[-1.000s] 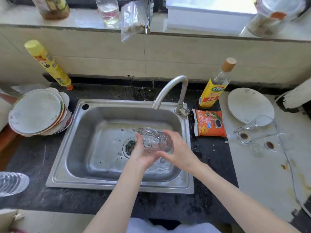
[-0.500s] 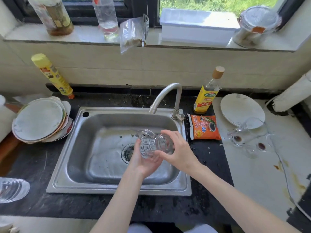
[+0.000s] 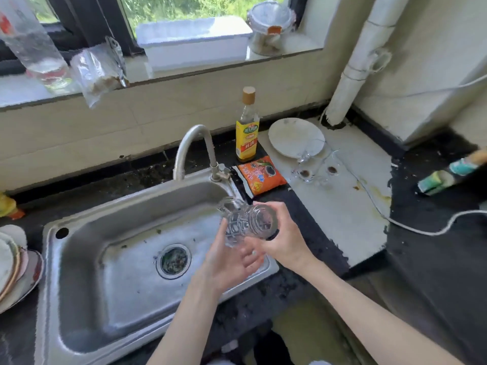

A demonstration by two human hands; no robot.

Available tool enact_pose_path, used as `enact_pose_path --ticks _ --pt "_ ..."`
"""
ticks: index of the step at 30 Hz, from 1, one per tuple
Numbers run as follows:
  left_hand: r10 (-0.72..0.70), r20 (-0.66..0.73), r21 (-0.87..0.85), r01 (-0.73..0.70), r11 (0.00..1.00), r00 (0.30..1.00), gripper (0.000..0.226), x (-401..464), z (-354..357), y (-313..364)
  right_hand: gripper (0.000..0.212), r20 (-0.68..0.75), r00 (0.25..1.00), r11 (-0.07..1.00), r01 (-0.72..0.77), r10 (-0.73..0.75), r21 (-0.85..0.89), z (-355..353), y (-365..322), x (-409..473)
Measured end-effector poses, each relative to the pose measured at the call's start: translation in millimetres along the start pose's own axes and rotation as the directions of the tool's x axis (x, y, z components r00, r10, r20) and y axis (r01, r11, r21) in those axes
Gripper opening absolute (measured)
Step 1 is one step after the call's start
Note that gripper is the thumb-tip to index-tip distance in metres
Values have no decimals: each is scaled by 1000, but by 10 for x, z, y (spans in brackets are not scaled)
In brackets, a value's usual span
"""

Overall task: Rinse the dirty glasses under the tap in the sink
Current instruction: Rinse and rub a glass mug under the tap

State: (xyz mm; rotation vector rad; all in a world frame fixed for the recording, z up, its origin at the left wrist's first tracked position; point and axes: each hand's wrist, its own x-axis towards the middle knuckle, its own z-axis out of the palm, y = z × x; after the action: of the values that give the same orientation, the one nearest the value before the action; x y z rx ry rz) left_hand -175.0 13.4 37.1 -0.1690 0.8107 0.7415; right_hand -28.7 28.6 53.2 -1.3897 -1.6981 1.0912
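Left of the stainless-steel sink [image 3: 79,259], a stack of pale round plates [image 3: 10,262] sat on the dark stone counter [image 3: 434,272]. The sink's basin was wet, with scraps caught in the round drain strainer [image 3: 174,260] near its middle, and the curved grey metal tap [image 3: 193,146] rose from the sink's far right corner; whether water was running could not be made out. Over the sink's right rim the left hand [image 3: 232,262] lay palm up, fingers relaxed and spread, cupped just beneath the clear cut-pattern drinking glass [image 3: 249,222]. The glass lay on its side, its long axis running roughly left to right, one end toward the tap, though which end was the mouth was hard to tell. The right hand [image 3: 282,238] gripped it, fingers curled round its right end, so this hand carried the glass while the left only supported it from below. Judging by this, the glass needed to travel back left and away from the sink's rim to sit under the spout. Right of the sink, beyond an orange foil packet [image 3: 261,175] and a yellow-labelled bottle [image 3: 247,130], two clear glasses with brown dregs [image 3: 316,171] lay on the white stained slab [image 3: 342,206] beside a white plate [image 3: 292,135], apparently not yet rinsed. That side looked cluttered, with a white cord [image 3: 411,227] trailing across it.
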Motion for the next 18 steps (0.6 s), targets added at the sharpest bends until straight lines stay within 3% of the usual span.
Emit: enact_pose_path --ticks 2,4,6,8,10,12,13,15,18 --pt "-48 -31 225 53 973 998 80 71 -11 -176 60 -85 995 998 -56 53 -30 -93 52 -233" --pt "-125 -95 499 156 853 988 81 160 -28 -370 59 -162 981 991 -118 106 -60 -208 153 -533" --pt "-126 -195 775 232 588 973 77 234 34 -603 61 -249 955 980 -182 158 -77 -396 266 -898" --pt "-29 -223 930 221 293 974 70 307 154 -861 61 -333 916 965 -256 224 -56 -627 379 -1285" --pt "83 -69 996 73 -50 994 69 403 232 -1149 59 -428 856 947 -322 291 -1 -862 491 -1703" --pt "104 189 833 -103 -544 977 51 444 333 -1444 60 -534 775 927 -372 339 47 -1077 563 -2149" --pt "60 310 676 -176 -716 949 44 434 397 -1591 60 -573 739 918 -390 355 67 -1172 577 -2365" --pt "-93 470 417 -314 -853 878 39 384 581 -1985 57 -637 672 904 -415 378 100 -1369 584 -2863" --pt "-308 599 179 -499 -848 739 35 366 812 -2707 53 -718 572 877 -467 395 110 -1636 621 -3682"
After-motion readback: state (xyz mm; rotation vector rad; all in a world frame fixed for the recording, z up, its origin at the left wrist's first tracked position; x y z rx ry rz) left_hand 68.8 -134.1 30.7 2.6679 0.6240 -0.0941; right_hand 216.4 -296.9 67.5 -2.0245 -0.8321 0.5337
